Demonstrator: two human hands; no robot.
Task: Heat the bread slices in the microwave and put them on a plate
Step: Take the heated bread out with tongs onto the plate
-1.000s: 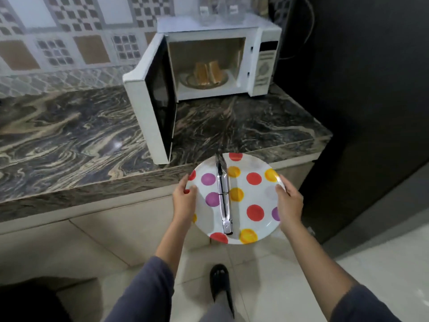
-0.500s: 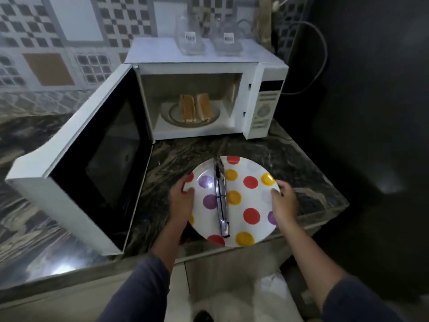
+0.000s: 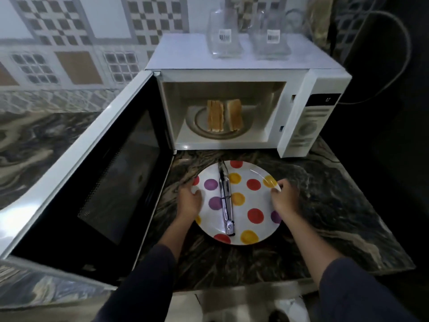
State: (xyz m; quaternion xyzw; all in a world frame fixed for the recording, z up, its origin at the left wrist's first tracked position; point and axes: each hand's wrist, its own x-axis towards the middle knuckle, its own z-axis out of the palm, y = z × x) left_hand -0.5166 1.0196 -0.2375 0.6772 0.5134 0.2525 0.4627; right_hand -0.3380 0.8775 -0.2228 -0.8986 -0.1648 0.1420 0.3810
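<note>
White spotted plate [image 3: 260, 228] lies between left hand [image 3: 189, 202] and right hand [image 3: 284, 198], each pinching its rim.

Home kitchen, no question. A dark, swirling stone worktop [image 3: 325, 205] runs along the wall, and behind it the wall tiles [image 3: 69, 54] show checkered and grid patterns in brown, grey and white. A white microwave [image 3: 232, 66] sits on the worktop in the corner, its door [image 3: 116, 182] swung wide open, with bread slices [image 3: 224, 115] on the turntable [image 3: 199, 126] inside. Two clear glass jars [image 3: 224, 33] with barcode stickers stand on top of it, and a cable [image 3: 394, 73] loops across the dark wall at the right. In front, there's a polka-dot plate [image 3: 257, 198] carrying metal tongs [image 3: 225, 201]: plain household crockery.
</note>
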